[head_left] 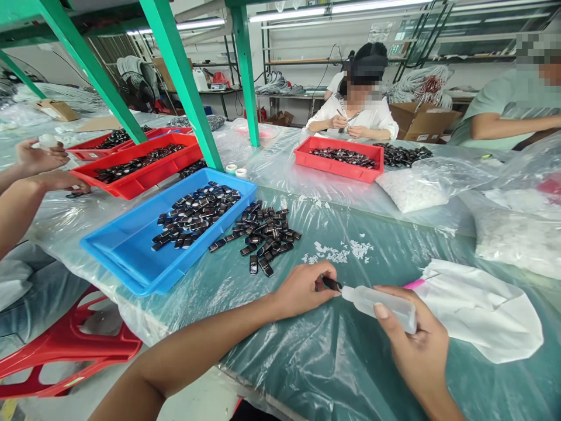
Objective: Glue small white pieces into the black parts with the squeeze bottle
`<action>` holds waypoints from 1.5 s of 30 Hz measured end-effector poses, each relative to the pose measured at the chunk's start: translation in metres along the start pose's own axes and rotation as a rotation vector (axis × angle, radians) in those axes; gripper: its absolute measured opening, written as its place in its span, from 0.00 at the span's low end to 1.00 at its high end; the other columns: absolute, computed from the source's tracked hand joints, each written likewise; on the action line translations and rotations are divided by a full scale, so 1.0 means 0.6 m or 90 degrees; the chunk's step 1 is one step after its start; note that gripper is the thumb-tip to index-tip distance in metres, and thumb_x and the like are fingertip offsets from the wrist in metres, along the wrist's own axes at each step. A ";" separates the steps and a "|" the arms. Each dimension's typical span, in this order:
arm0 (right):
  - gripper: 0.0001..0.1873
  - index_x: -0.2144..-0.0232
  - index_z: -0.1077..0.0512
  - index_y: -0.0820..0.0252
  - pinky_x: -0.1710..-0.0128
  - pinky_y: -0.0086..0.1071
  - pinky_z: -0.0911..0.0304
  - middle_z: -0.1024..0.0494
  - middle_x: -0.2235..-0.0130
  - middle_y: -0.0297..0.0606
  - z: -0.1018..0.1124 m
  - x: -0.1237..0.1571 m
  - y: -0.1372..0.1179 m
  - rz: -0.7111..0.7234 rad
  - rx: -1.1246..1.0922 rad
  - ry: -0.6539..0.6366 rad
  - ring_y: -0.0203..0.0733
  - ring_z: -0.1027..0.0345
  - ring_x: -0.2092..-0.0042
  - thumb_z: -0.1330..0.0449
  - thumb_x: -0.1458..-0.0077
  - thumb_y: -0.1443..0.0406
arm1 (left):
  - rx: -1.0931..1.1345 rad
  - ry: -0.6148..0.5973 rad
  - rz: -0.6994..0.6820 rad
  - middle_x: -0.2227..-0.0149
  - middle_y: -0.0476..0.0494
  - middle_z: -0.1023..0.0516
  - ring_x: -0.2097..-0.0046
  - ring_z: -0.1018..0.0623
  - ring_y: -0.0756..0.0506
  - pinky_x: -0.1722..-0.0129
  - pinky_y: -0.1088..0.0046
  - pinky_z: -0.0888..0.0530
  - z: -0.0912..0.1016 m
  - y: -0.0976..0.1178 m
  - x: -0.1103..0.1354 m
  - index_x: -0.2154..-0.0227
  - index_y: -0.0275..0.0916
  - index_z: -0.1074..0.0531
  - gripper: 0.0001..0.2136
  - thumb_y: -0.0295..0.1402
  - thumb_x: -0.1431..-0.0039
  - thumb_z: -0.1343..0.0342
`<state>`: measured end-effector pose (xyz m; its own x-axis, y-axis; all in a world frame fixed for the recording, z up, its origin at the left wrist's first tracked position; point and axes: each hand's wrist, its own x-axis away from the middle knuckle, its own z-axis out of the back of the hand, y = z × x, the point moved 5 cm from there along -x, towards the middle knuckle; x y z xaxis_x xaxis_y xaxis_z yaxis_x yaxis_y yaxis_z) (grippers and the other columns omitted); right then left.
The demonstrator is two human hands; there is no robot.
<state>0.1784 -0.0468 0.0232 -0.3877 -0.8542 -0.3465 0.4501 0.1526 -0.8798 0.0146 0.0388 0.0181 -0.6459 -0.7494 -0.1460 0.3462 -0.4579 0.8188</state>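
Note:
My left hand [304,287] pinches a small black part [332,285] just above the plastic-covered table. My right hand [416,345] is wrapped round a translucent squeeze bottle [380,302], and the bottle's nozzle touches the black part. A loose pile of the same small black parts [263,231] lies on the table beyond my left hand. Further left stands a blue tray [131,245] with more black parts in it. Small white bits [339,252] are scattered just beyond my hands.
Red trays [135,175] [338,165] of black parts stand further back. A white cloth [477,307] lies by my right hand; bags of white pieces [412,190] sit on the right. Other people work at the left, across the table and far right. Green frame posts [184,88] rise from the table.

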 end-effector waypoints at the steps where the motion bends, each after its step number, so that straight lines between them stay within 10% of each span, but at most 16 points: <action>1: 0.11 0.66 0.28 0.57 0.73 0.26 0.35 0.24 0.68 0.36 0.000 -0.001 0.000 0.001 -0.005 -0.003 0.37 0.31 0.70 0.38 0.51 0.58 | -0.001 -0.001 -0.004 0.68 0.50 0.26 0.69 0.27 0.51 0.73 0.79 0.33 0.000 0.000 0.000 0.65 0.40 0.34 0.08 0.35 0.45 0.43; 9: 0.11 0.66 0.28 0.58 0.71 0.26 0.35 0.25 0.67 0.37 0.006 -0.006 0.001 0.001 -0.004 0.037 0.37 0.31 0.68 0.38 0.51 0.59 | 0.009 -0.024 -0.047 0.55 0.47 0.24 0.60 0.24 0.49 0.59 0.75 0.29 -0.002 0.006 0.004 0.52 0.42 0.32 0.13 0.31 0.40 0.50; 23: 0.15 0.67 0.27 0.56 0.73 0.33 0.37 0.26 0.69 0.38 0.010 -0.014 0.021 -0.131 -0.088 0.032 0.43 0.32 0.68 0.39 0.52 0.53 | 0.010 -0.006 -0.027 0.59 0.48 0.23 0.63 0.23 0.50 0.68 0.80 0.29 0.003 0.012 0.002 0.59 0.41 0.30 0.08 0.30 0.42 0.47; 45: 0.14 0.66 0.27 0.58 0.78 0.29 0.42 0.27 0.71 0.36 0.000 -0.007 0.022 -0.098 -0.072 -0.024 0.37 0.38 0.74 0.39 0.51 0.55 | 0.039 -0.019 -0.029 0.59 0.48 0.24 0.59 0.24 0.49 0.62 0.77 0.29 0.000 0.011 0.001 0.60 0.41 0.30 0.09 0.27 0.43 0.48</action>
<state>0.1862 -0.0412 0.0131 -0.4135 -0.8895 -0.1946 0.2941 0.0718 -0.9531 0.0166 0.0357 0.0234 -0.6808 -0.7130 -0.1680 0.2746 -0.4610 0.8439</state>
